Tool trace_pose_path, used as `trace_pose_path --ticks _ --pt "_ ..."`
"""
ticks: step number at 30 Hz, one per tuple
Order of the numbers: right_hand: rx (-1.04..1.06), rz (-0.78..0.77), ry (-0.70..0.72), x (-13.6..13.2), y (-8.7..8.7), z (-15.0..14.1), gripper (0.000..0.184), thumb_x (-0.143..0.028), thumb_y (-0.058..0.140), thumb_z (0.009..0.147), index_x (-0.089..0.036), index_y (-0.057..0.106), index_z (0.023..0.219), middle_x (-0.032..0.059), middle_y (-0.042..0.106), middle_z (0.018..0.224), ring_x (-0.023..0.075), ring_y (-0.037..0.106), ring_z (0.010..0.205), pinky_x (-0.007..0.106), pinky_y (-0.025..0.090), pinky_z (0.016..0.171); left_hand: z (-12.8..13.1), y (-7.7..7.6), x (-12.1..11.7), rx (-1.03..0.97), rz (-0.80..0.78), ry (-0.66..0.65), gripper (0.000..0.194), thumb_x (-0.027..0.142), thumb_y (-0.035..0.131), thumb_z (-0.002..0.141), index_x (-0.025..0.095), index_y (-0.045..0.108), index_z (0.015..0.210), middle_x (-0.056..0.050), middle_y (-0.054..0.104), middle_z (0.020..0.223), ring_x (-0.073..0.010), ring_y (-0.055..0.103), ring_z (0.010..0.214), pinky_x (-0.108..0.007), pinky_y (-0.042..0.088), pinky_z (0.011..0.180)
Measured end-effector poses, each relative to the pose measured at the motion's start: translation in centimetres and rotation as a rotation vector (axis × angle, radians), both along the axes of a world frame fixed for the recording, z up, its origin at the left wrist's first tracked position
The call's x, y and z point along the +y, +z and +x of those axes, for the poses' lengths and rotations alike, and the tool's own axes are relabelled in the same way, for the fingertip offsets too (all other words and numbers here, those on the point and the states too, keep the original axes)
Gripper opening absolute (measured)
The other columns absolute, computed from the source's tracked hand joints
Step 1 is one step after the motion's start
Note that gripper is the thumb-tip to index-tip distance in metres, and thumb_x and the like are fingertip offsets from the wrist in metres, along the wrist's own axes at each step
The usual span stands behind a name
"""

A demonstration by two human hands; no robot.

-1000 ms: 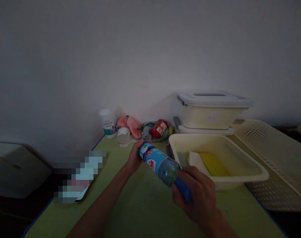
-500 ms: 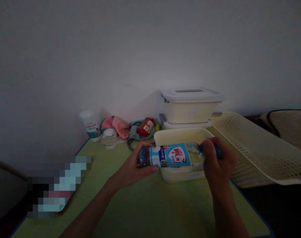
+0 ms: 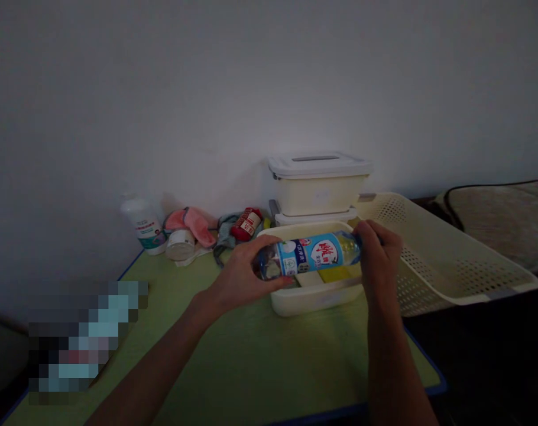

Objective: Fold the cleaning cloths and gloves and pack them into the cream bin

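Left hand [image 3: 240, 275] wraps the base end of a clear, blue-labelled bottle [image 3: 316, 254] at the centre of the frame, thumb below and fingers above; the right hand [image 3: 379, 251] is closed around its neck end, just right of centre. The bottle lies nearly level, its neck end slightly higher, across the view of a cream tub [image 3: 317, 302] holding a white piece [image 3: 310, 280] and a yellow piece [image 3: 337, 274]. Behind the tub stands a lidded box [image 3: 322, 195]; a perforated basket [image 3: 482, 251] fills the right of the frame. Left of centre are a red packet [image 3: 246, 225] on a grey cloth [image 3: 224, 234], a pink cloth [image 3: 198, 226], a small tub-shaped jar [image 3: 180, 246] and a white bottle [image 3: 145, 229]. Lower left, a pixelated object [image 3: 91, 337] lies on the green table [image 3: 273, 361].
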State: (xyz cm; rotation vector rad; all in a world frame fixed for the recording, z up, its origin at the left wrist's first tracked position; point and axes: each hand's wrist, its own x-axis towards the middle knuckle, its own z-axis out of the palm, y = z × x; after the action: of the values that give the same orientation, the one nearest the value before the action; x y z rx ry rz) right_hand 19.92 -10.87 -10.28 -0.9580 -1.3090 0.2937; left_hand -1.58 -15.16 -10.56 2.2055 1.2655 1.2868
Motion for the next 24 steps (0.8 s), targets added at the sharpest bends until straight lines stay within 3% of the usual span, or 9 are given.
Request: trace_pose_path --ticks 6,9,14,19,24 --pt "-0.371 -0.077 -0.008 1.7 2.3 1.6 0.033 -0.039 0.04 0.08 -0.021 0.038 0.052 -0.0043 0.035 0.048 0.0104 0.033 0.047 0.025 0.025 0.048 0.2 2.0 2.5 0.356 0.04 0.122 0.049 0.036 0.071 0.066 0.018 0.057 0.109 -0.008 0.064 0.111 -0.0243 0.06 0.099 -0.037 0.048 0.086" --pt "-0.661 -0.205 0.187 3.0 3.0 3.1 0.031 -0.045 0.045 0.078 -0.02 0.044 0.06 -0.0032 0.043 0.054 0.0113 0.039 0.051 0.024 0.029 0.05 0.6 2.8 3.6 0.638 -0.029 0.132 0.051 0.044 0.069 0.065 0.017 0.06 0.107 -0.011 0.066 0.103 -0.0273 0.061 0.094 -0.038 0.048 0.079" --pt "-1.124 -0.369 0.453 5.0 3.4 5.5 0.024 -0.037 0.063 0.07 -0.019 0.05 0.079 0.0003 0.056 0.073 0.0141 0.05 0.066 0.024 0.039 0.059 2.0 2.6 5.7 0.938 -0.155 0.013 0.046 0.049 0.065 0.063 0.019 0.064 0.097 -0.008 0.069 0.088 -0.0257 0.065 0.08 -0.032 0.048 0.067" --pt "-1.643 -0.439 0.376 5.7 2.4 5.2 0.02 -0.023 0.062 0.076 -0.017 0.058 0.095 0.0074 0.065 0.095 0.0187 0.061 0.083 0.026 0.043 0.069 3.3 1.2 7.4 1.044 -0.213 -0.124 0.045 0.05 0.063 0.064 0.02 0.064 0.097 -0.008 0.07 0.089 -0.0237 0.065 0.079 -0.029 0.046 0.063" --pt "-1.745 -0.434 0.294 6.0 0.7 4.0 0.025 -0.019 0.068 0.071 -0.014 0.065 0.095 0.0118 0.067 0.099 0.0251 0.062 0.093 0.03 0.044 0.075 4.5 0.6 8.1 1.159 -0.366 -0.189 0.047 0.053 0.06 0.067 0.019 0.065 0.1 -0.01 0.07 0.088 -0.0262 0.066 0.078 -0.031 0.048 0.061"
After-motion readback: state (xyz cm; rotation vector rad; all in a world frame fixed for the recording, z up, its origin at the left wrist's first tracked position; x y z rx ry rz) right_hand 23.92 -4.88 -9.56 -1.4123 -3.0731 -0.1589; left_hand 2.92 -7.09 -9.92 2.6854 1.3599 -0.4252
